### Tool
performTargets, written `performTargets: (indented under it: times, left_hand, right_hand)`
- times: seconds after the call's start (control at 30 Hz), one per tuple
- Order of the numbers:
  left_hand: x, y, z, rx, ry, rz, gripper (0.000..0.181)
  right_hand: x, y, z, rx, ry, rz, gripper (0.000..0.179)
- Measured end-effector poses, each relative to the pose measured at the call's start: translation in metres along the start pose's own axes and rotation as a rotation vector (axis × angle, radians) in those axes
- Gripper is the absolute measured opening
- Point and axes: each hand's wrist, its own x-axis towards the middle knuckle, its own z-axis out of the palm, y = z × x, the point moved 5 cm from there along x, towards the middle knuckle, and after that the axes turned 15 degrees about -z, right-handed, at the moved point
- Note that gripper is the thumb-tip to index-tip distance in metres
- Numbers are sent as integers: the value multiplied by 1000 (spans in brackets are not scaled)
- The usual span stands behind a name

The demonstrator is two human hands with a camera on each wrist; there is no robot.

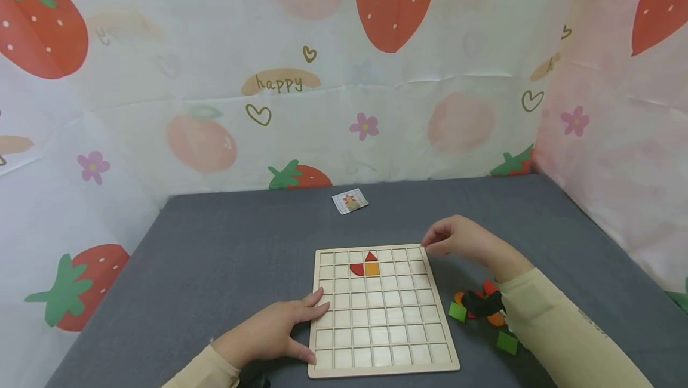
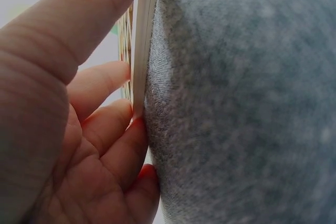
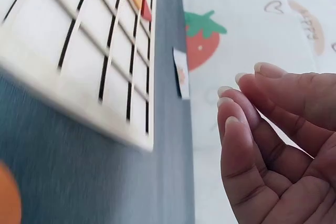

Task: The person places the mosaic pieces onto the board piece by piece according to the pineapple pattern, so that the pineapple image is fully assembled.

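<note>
A pale wooden grid board [image 1: 395,335] lies flat on the grey cloth. In its upper rows sit a red triangle [image 1: 371,256], a red quarter-circle piece [image 1: 357,269] and an orange square [image 1: 372,268], side by side. My left hand [image 1: 274,328] rests against the board's left edge, fingers on the rim and thumb low near the front corner. The left wrist view shows those fingertips [image 2: 137,129] touching the board's side. At the far right corner hovers my right hand [image 1: 462,245], fingers loosely bent. Nothing shows between its fingers in the right wrist view.
Right of the board are a green block [image 1: 457,312], another green block [image 1: 507,342], and several red and orange pieces [image 1: 497,319] partly behind the right wrist's black strap. A patterned card [image 1: 350,202] lies beyond the board. Strawberry-print curtains [image 1: 395,137] hang behind.
</note>
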Motion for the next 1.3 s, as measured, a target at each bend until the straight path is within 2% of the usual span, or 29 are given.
performTargets:
  times: [0.27, 0.63, 1.1, 1.3]
  left_hand:
    - [1, 0, 0, -8, -11, -9, 87]
    - [2, -2, 1, -10, -15, -11, 88]
    - [2, -2, 2, -6, -10, -13, 88]
    - [3, -3, 2, -4, -7, -7, 88]
  right_hand:
    - [-25, 15, -18, -46, 11, 39, 22]
    - [-52, 41, -29, -106, 14, 78, 18]
    - [-78, 79, -50, -110, 42, 103, 18]
    - [-83, 88, -51, -99, 16, 125, 21]
